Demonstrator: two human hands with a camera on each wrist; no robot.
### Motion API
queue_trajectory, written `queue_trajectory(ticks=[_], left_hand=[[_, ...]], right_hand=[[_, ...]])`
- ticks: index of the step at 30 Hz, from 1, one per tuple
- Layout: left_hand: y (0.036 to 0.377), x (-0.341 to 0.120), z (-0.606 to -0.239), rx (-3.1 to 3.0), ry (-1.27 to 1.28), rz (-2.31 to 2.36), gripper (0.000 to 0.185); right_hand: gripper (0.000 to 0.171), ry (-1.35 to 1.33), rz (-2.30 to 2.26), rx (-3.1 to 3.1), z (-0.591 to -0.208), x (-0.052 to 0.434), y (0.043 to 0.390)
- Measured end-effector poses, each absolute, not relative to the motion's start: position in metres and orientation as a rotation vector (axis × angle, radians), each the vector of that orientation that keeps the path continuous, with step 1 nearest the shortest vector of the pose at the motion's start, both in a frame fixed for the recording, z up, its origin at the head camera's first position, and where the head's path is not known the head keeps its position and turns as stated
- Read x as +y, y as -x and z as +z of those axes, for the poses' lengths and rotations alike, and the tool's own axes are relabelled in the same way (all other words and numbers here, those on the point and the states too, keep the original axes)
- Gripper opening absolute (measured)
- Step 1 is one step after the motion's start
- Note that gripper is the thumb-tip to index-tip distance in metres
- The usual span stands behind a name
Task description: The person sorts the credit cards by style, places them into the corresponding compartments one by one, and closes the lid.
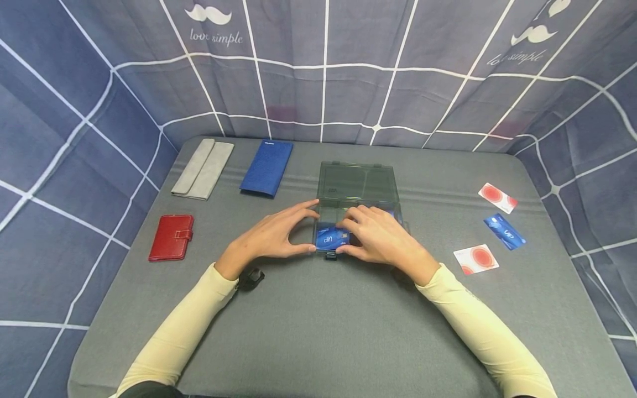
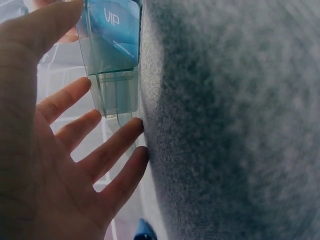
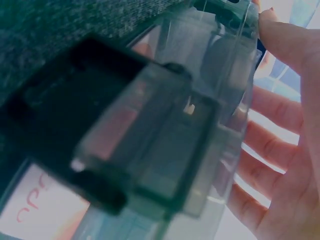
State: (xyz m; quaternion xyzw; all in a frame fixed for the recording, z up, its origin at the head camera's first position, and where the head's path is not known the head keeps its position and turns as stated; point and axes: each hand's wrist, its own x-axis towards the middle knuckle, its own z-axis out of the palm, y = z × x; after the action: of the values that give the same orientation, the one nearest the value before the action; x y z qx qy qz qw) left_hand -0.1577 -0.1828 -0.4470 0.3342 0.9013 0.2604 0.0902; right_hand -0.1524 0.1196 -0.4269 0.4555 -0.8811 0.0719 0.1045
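here, on the grey felt-like table top (image 1: 318,331):
left hand (image 1: 271,235): fingers spread and nearly straight, thumb at the near left corner of the box and forefinger reaching along its left side; it steadies the box and curls round nothing. in the left wrist view the fingertips (image 2: 135,125) lie against the fuzzy table surface beside the box wall.
right hand (image 1: 380,237): lies over the right half of the open box, fingers bent down onto the card inside, thumb at the near edge; whether it pinches the card or only presses on it, i cannot tell.
clear smoke-tinted plastic box (image 1: 355,190): rectangular, thin hard walls, hinged lid laid back flat toward the far side, small dark clasp at the near edge; it sits mid-table between the two hands.
blue glossy vip card (image 1: 329,237): flat in the near part of the box, partly under the right fingers.
loose cards: a blue card (image 1: 504,231) and two white cards with red round marks (image 1: 476,258), well apart to the right.
wallets: a red leather-look snap wallet (image 1: 171,237), a long blue textured wallet (image 1: 267,167) and a long grey cloth wallet (image 1: 203,168), to the left and far left.
sleeves: cream, close-fitting, smooth.
backdrop: blue cloth with white grid lines.
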Motion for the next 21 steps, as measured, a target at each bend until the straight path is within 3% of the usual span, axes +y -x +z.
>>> queue_trajectory(ticks=[9, 21], left_hand=[[0.157, -0.183, -0.447, 2.686, -0.994, 0.774, 0.075], [0.158, -0.184, -0.448, 2.684, -1.005, 0.767, 0.075]], right_hand=[[0.051, -1.280, 0.253, -2.629, -0.424, 0.136, 0.153], [0.048, -1.079, 0.380, -2.702, -0.418, 0.198, 0.157]])
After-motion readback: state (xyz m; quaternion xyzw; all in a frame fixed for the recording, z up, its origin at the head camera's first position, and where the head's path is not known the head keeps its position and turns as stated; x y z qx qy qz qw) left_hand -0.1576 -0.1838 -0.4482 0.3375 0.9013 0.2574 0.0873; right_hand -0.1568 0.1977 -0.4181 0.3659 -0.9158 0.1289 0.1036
